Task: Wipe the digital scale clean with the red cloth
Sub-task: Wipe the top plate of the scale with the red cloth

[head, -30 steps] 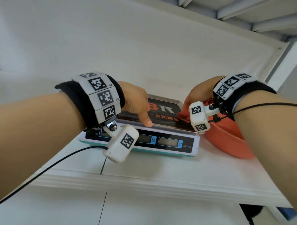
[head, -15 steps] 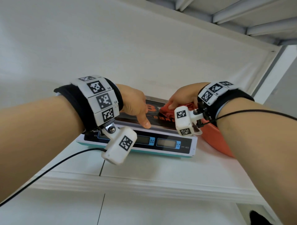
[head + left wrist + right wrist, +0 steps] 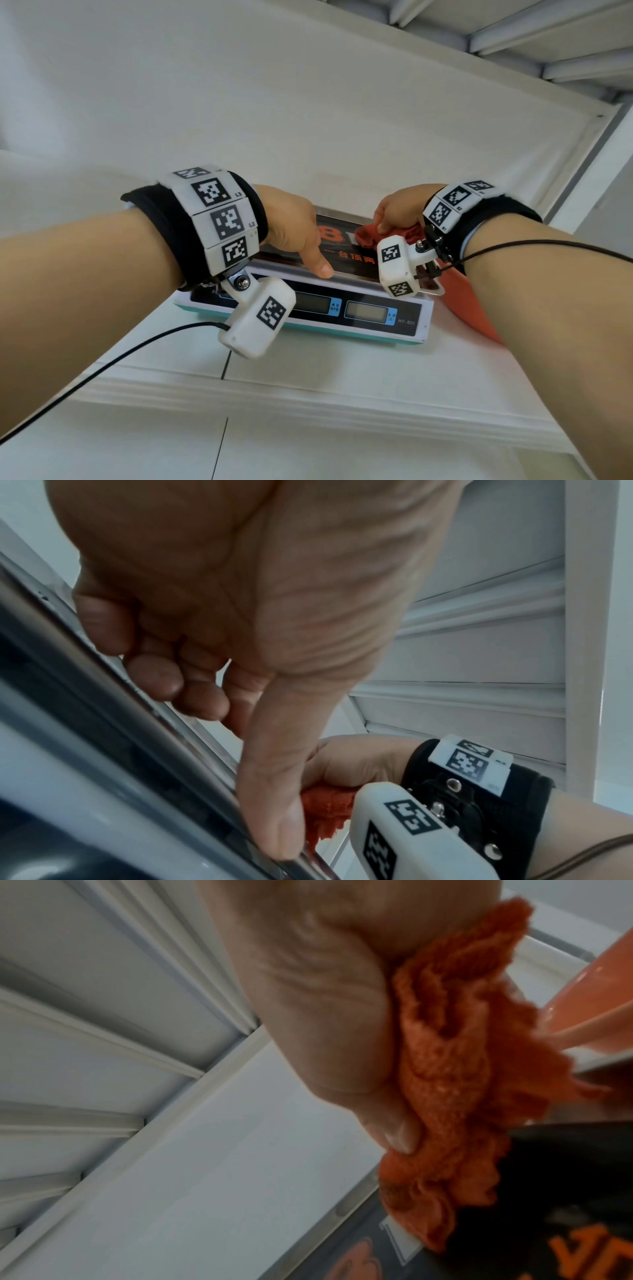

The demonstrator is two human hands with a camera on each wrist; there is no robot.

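Scale: long axis along shelf front edge, display toward person. Left hand: thumb presses it, fingers curled; right hand clutches cloth.

You have a white shelf in front of you. On it stands the digital scale, its display side turned toward you. Just beside the scale, on your right, an orange bowl sits on the same surface.

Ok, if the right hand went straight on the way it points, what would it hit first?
Probably the white back wall behind the digital scale: the right hand, gripping the red cloth, points over its rear rim. Depth unclear.
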